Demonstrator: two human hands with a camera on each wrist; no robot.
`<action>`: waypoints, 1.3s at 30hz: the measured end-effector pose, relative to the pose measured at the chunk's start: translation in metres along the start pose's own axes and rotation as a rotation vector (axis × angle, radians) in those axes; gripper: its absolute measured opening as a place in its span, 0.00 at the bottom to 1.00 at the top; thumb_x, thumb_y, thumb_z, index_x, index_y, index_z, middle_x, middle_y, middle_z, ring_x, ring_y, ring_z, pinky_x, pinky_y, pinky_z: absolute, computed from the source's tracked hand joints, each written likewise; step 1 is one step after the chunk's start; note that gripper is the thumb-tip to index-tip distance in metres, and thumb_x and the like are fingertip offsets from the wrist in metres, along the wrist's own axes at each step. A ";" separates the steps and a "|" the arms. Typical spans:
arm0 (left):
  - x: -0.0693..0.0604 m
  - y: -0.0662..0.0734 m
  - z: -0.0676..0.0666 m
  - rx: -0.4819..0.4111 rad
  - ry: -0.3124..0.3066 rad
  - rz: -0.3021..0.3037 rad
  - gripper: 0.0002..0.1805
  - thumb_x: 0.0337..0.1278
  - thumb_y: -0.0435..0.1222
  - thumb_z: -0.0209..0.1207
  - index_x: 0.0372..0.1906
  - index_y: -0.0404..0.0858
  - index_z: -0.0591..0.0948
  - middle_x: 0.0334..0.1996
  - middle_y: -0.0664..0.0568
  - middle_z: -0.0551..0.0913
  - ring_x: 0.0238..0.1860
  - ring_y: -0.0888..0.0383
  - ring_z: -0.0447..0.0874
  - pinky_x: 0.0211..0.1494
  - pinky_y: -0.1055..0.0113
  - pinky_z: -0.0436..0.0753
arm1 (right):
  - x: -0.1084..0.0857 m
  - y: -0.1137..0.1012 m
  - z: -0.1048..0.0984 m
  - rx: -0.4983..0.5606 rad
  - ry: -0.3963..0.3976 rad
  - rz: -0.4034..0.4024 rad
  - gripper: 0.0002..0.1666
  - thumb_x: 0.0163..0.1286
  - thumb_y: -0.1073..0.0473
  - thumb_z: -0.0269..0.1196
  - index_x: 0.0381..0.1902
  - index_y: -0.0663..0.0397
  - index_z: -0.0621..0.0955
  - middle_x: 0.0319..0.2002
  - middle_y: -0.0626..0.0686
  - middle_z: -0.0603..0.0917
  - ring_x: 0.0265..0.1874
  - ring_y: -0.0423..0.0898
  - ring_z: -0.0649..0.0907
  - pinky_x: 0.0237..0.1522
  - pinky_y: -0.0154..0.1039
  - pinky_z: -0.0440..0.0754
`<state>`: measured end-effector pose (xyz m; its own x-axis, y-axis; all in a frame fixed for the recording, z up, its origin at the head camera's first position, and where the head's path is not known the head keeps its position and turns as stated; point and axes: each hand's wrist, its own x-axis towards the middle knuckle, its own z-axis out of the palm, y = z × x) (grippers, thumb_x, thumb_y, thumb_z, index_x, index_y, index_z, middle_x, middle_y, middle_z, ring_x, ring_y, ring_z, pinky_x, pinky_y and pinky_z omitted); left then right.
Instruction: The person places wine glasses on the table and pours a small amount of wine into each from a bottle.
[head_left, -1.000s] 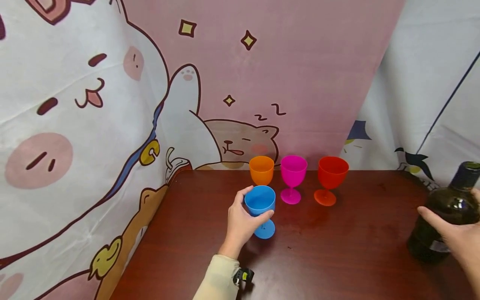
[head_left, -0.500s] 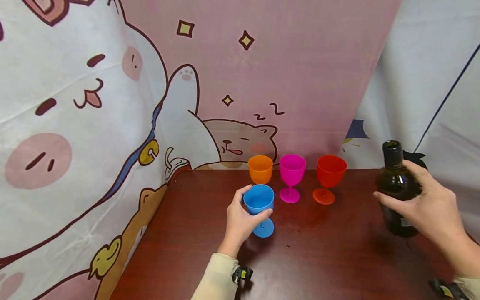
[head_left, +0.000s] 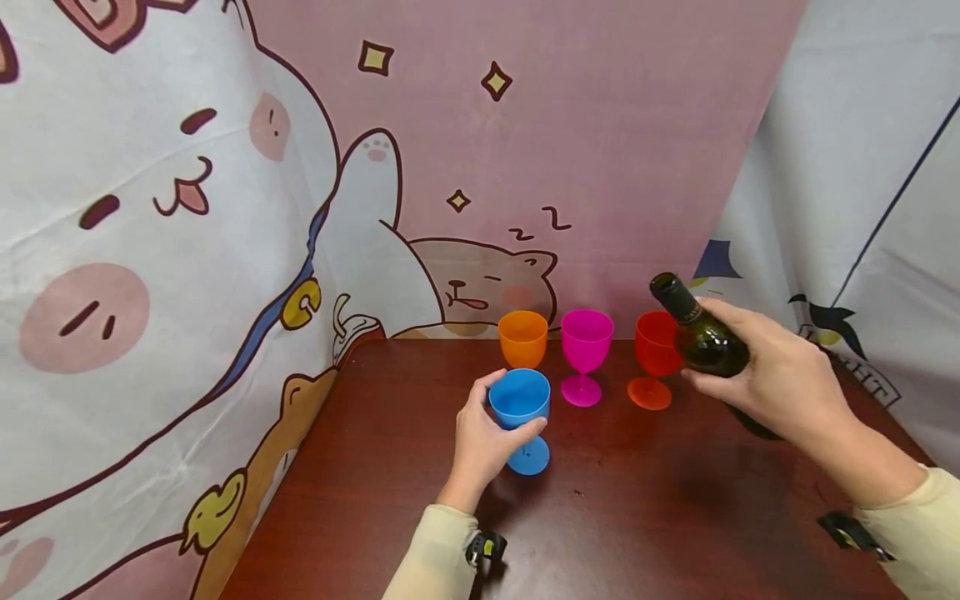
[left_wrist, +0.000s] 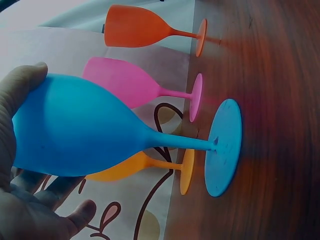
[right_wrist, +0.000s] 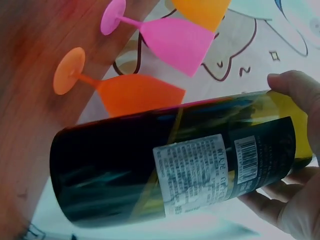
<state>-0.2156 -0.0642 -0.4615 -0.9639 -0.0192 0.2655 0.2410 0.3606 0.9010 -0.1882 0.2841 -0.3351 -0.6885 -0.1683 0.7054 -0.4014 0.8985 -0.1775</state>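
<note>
My left hand (head_left: 483, 446) grips the bowl of a blue goblet (head_left: 519, 400) between thumb and fingers; the goblet stands upright on the table. In the left wrist view the blue goblet's foot (left_wrist: 223, 148) shows on the wood. My right hand (head_left: 783, 375) holds a dark glass bottle (head_left: 708, 343) off the table, tilted with its neck toward the upper left. The bottle partly covers the red goblet (head_left: 655, 354) in the head view. The right wrist view shows the bottle's white label (right_wrist: 191, 172) and my right hand (right_wrist: 300, 200) around its upper part.
A magenta goblet (head_left: 587, 342) and an orange goblet (head_left: 522, 337) stand beside the red one along the back of the brown table (head_left: 622, 517). Behind them hangs a cartoon-printed cloth (head_left: 600, 150), which also covers the left and right sides.
My right hand has carried the bottle leftward from the far right and tipped it from upright to slanting. My left hand and the blue goblet have stayed in place.
</note>
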 end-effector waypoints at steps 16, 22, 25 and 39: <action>0.002 0.001 0.003 0.002 -0.010 -0.002 0.47 0.49 0.53 0.81 0.75 0.57 0.71 0.69 0.52 0.82 0.67 0.46 0.82 0.62 0.44 0.88 | 0.016 -0.031 0.020 -0.139 -0.033 -0.297 0.57 0.34 0.58 0.89 0.68 0.38 0.80 0.49 0.60 0.87 0.40 0.61 0.86 0.28 0.61 0.84; 0.001 0.002 0.002 0.009 -0.004 -0.007 0.47 0.49 0.52 0.81 0.75 0.57 0.71 0.69 0.52 0.82 0.67 0.45 0.82 0.62 0.43 0.88 | 0.017 -0.041 0.027 -0.210 -0.115 -0.336 0.57 0.38 0.56 0.89 0.69 0.37 0.79 0.50 0.64 0.85 0.43 0.65 0.86 0.35 0.60 0.85; 0.000 0.002 0.001 0.011 -0.002 -0.010 0.47 0.49 0.52 0.81 0.75 0.57 0.71 0.69 0.52 0.82 0.67 0.45 0.82 0.62 0.43 0.88 | 0.019 -0.047 0.029 -0.233 -0.153 -0.353 0.56 0.40 0.54 0.89 0.70 0.37 0.78 0.50 0.65 0.85 0.45 0.65 0.87 0.38 0.61 0.86; 0.002 0.001 0.001 0.012 -0.020 -0.007 0.47 0.50 0.51 0.81 0.75 0.57 0.70 0.69 0.51 0.82 0.67 0.45 0.82 0.62 0.42 0.88 | 0.022 -0.062 0.042 -0.335 -0.295 -0.378 0.51 0.48 0.52 0.87 0.71 0.39 0.79 0.53 0.66 0.85 0.48 0.67 0.87 0.48 0.67 0.87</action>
<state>-0.2172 -0.0629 -0.4602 -0.9677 -0.0028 0.2520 0.2329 0.3719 0.8986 -0.2035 0.2072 -0.3376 -0.6931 -0.5650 0.4476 -0.4721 0.8251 0.3104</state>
